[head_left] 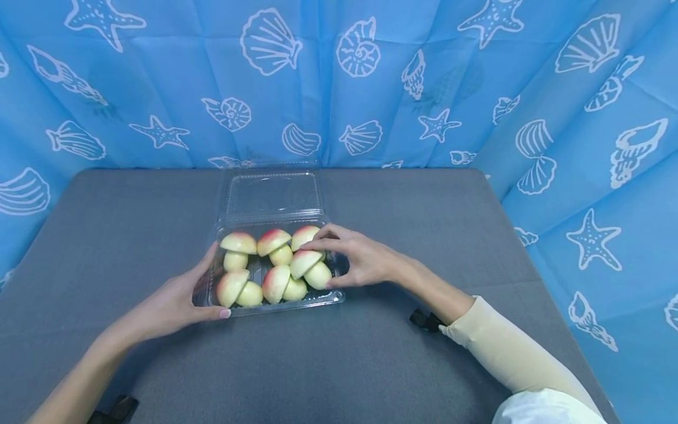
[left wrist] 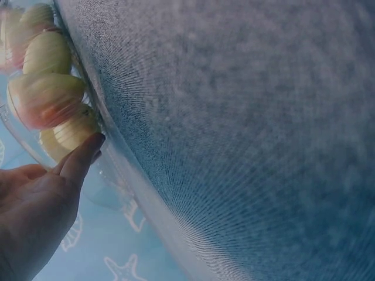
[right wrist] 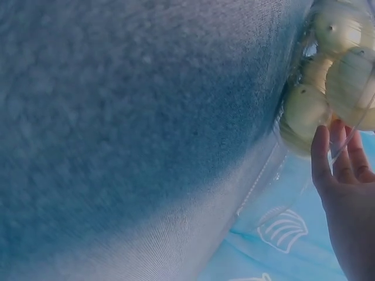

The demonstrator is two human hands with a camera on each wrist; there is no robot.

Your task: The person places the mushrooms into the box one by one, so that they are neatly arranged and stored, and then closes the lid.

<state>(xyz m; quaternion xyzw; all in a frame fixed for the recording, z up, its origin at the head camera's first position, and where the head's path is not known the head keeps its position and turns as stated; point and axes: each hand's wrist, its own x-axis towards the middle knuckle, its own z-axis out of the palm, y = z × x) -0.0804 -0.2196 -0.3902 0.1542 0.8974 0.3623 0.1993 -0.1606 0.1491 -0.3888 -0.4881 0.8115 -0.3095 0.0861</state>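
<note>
A clear plastic clamshell box holds several pale yellow-green mushroom-shaped pieces with red-tinged caps. My left hand grips the box at its left side, the thumb along the front left corner and the fingers up the left wall. Inside the box's right end, my right hand holds the front right mushroom-shaped piece, fingers over its cap and thumb by its stem. Behind these fingers, another mushroom-shaped piece is partly covered. The right wrist view shows the fingertips against the pieces.
The box's transparent lid lies folded back toward the rear of the grey cloth-covered table. A blue curtain with white shell and starfish prints hangs behind and along the right side. Dark straps show near both wrists.
</note>
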